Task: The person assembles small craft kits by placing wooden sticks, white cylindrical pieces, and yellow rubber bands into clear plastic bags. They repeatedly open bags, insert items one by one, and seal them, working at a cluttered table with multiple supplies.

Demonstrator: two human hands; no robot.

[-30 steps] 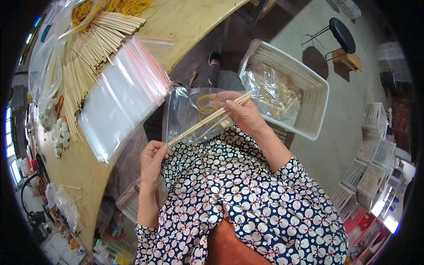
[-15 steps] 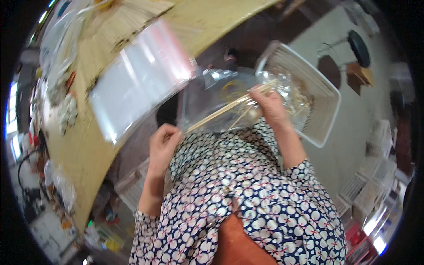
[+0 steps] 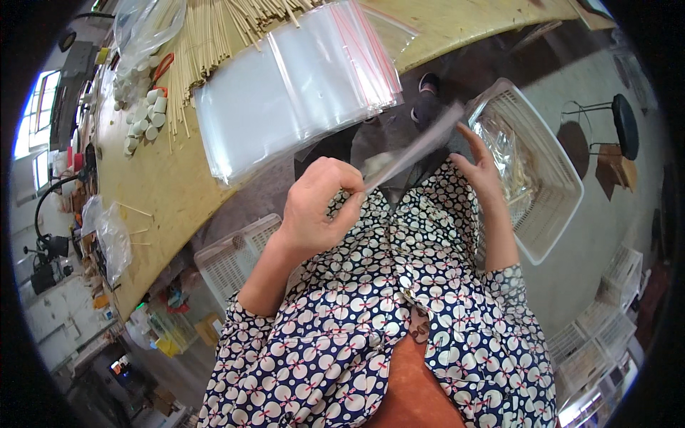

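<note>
My left hand [image 3: 322, 207] pinches one end of a clear plastic bag [image 3: 417, 148], which stretches slantwise over my lap. At the bag's far end is my right hand [image 3: 482, 171], its fingers and thumb apart; whether a fingertip touches the film I cannot make out. On the table, beyond my left hand, lies a stack of clear zip bags [image 3: 285, 100] with red strips along one edge. Right of my right hand, a white plastic basket [image 3: 553, 207] holds shiny clear bags with thin sticks [image 3: 510, 153] in them.
Many loose wooden sticks [image 3: 207, 36] lie behind the bag stack on the yellowish table [image 3: 168, 192]. White cylindrical pieces [image 3: 146, 118] and red-handled scissors [image 3: 163, 68] are at its left. Another white basket [image 3: 235, 253] stands below the edge. A black stool [image 3: 624, 127] is far right.
The sticks that ran between my hands are out of them. My left hand has come up and right, and my right hand has spread its fingers. The whole view has shifted.
</note>
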